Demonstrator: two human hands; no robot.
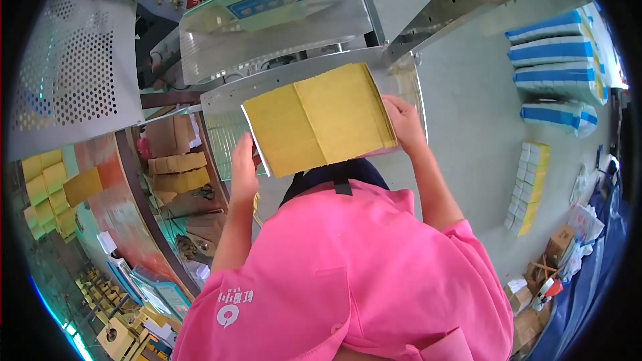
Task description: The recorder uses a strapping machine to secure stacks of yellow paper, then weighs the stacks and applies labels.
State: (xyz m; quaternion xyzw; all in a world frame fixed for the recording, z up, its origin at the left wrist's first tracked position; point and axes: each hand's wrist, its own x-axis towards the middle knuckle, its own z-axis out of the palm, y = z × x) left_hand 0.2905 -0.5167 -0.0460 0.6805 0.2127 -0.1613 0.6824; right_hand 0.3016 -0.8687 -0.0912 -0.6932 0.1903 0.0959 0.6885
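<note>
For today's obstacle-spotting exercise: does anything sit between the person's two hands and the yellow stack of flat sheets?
Nothing visible does. The left hand grips the left edge of the yellow stack and the right hand grips its right edge, both in direct contact, over the metal tray of the machine.

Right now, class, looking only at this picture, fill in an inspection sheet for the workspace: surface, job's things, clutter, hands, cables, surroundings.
Surface: shiny metal tray of a machine, under the stack.
Job's things: stack of flat yellow cards, held over the tray, tilted.
Clutter: brown cartons below left; small boxes and scraps on the floor, right.
Hands: left hand grips the stack's lower left edge; right hand holds its right edge.
Cables: nothing seen clearly.
Surroundings: perforated metal panel at left; clear guard above; blue and white bundles and a row of yellow and white packs on the grey floor.
</note>
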